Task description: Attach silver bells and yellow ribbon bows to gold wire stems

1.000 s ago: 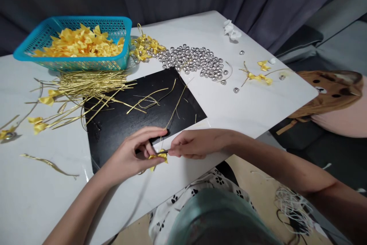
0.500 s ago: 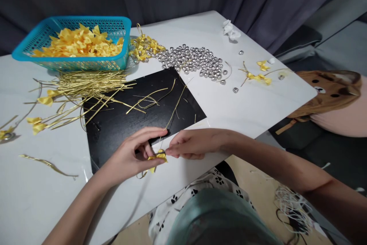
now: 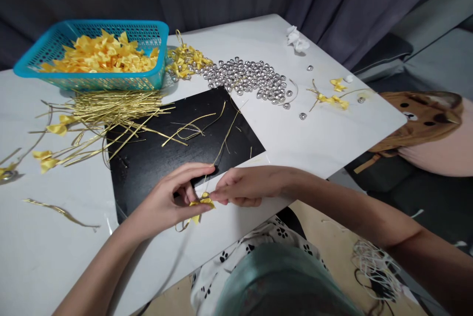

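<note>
My left hand (image 3: 177,195) pinches a yellow ribbon bow (image 3: 195,211) between thumb and fingers, over the near edge of the white table. A thin gold cord (image 3: 224,143) runs from the bow up across the black board (image 3: 148,168), passing by my left index fingertip. Below the bow hangs a small loop of gold ribbon. My right hand (image 3: 240,187) is closed, its fingertips pressed together at the right side of the bow. Whatever lies between those fingertips is too small and hidden to name.
A blue basket (image 3: 162,67) of yellow bows stands at the back left, with a pile of gold ties (image 3: 114,109) before it. Silver beads (image 3: 247,77) cover the back middle. More bows (image 3: 332,100) lie at right, and white cords (image 3: 373,266) hang lower right.
My right fingertips have shifted slightly left against the bow, and the dark sliver seen there before is now mostly covered. My left hand keeps its hold.
</note>
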`<act>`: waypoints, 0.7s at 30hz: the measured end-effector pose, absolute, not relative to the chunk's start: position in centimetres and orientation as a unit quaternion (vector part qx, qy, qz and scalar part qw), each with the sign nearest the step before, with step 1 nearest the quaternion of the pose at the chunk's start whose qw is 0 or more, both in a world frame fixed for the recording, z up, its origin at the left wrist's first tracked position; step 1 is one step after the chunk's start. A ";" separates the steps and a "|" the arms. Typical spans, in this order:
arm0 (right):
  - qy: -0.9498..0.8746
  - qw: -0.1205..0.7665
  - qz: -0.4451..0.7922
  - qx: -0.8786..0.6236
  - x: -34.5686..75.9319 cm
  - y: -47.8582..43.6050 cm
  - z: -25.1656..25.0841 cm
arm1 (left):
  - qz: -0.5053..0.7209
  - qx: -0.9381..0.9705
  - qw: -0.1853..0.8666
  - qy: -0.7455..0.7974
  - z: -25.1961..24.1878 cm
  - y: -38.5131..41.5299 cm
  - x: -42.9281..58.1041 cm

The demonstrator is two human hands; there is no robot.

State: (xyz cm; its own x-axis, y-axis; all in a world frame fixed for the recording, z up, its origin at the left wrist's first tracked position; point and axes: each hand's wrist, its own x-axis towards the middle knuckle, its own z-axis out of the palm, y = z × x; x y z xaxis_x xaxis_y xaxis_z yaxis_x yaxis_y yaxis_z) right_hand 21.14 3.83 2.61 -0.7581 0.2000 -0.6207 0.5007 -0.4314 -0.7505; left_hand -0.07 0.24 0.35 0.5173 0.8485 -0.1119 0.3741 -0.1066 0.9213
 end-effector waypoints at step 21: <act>0.508 0.072 -0.781 0.357 21.5 3.5 2.9 | 0.227 0.704 0.515 0.433 0.0 0.4 -0.2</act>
State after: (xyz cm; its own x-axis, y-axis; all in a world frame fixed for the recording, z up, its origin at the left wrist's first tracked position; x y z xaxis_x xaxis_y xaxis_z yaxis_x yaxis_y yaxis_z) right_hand 21.46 3.54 2.86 -0.7356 0.2509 -0.6293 0.4743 -0.4727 -0.7428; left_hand -0.18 0.42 0.00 0.5224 0.8433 -0.1261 0.3759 -0.0950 0.9218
